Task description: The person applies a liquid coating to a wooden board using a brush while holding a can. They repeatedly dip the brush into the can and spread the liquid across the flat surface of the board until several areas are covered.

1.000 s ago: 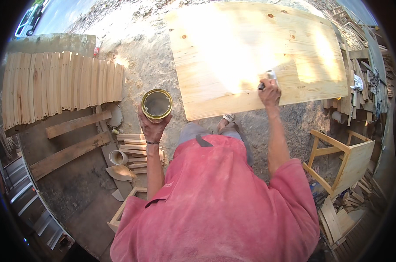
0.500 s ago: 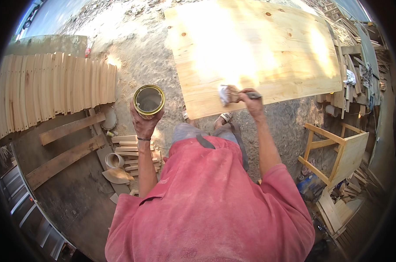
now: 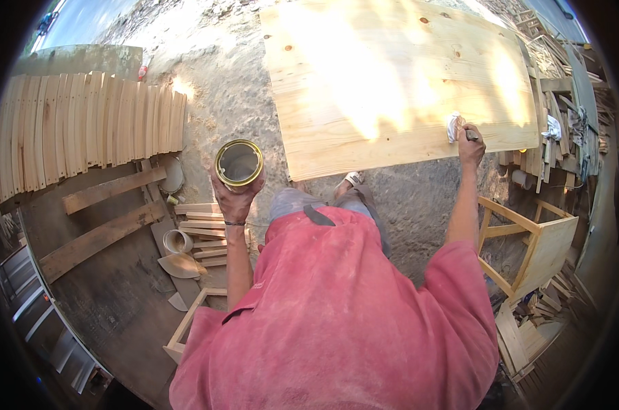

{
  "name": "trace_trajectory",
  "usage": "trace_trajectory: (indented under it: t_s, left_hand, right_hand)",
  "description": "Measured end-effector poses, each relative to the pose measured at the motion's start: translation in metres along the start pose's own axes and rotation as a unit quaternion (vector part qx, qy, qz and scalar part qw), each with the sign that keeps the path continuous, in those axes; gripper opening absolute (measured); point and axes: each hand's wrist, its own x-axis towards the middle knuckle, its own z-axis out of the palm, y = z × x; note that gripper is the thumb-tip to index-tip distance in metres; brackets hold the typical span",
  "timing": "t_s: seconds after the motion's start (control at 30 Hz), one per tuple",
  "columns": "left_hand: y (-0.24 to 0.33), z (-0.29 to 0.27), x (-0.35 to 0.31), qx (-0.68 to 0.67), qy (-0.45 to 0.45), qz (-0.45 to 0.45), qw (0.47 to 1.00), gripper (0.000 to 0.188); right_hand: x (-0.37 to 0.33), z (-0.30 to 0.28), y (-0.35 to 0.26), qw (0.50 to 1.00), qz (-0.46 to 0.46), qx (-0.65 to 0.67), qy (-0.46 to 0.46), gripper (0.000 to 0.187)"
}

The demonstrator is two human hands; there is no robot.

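Observation:
My left hand (image 3: pixel 235 197) is wrapped round an open metal tin (image 3: pixel 239 179) with a gold rim, held over the ground left of the wooden board. Inside the tin, the walls look greyish; how full it is I cannot tell. In my right hand (image 3: pixel 472 147) is a paintbrush (image 3: pixel 453 128), its whitish bristles pointing left and its dark handle partly hidden by my fingers. The bristle end is at the surface of the large pale wooden board (image 3: pixel 405 143), near its close right part. Bright sunlight washes out much of that board.
Rows of wooden slats (image 3: pixel 91 130) lie at the left. Stacked wood strips (image 3: pixel 207 225) and a white cup (image 3: pixel 177 242) sit below my left arm. A wooden frame piece (image 3: pixel 521 239) stands at the right, with scrap wood (image 3: pixel 548 154) beyond it.
My right hand has swept the paintbrush rightward along the board. The tin in my left hand has shifted slightly right and down in view.

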Motion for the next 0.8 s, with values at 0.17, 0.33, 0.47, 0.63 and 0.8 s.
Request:
trace_trajectory:
  t_s: [0.17,0.33,0.47,0.63,0.8]
  left_hand:
    - [-0.010,0.010,0.003,-0.051,-0.012,-0.008,0.999,0.117]
    - [-0.008,0.014,0.016,-0.043,-0.013,-0.024,0.999,0.119]
    - [-0.009,0.014,0.029,-0.023,-0.021,-0.021,0.999,0.119]
    - [-0.016,0.014,0.047,-0.048,-0.036,-0.023,0.998,0.119]
    - [-0.021,0.005,0.057,-0.027,-0.027,-0.010,0.999,0.118]
  right_hand:
    - [-0.050,0.064,-0.089,0.985,-0.072,-0.127,-0.092,0.009]
    - [-0.137,0.120,-0.217,0.961,-0.216,-0.043,-0.165,0.012]
    - [-0.172,0.121,-0.296,0.926,-0.262,0.118,-0.243,0.008]
    - [-0.121,0.136,-0.267,0.856,0.057,0.380,-0.345,0.011]
    - [-0.007,0.101,-0.130,0.909,0.089,0.368,-0.175,0.015]
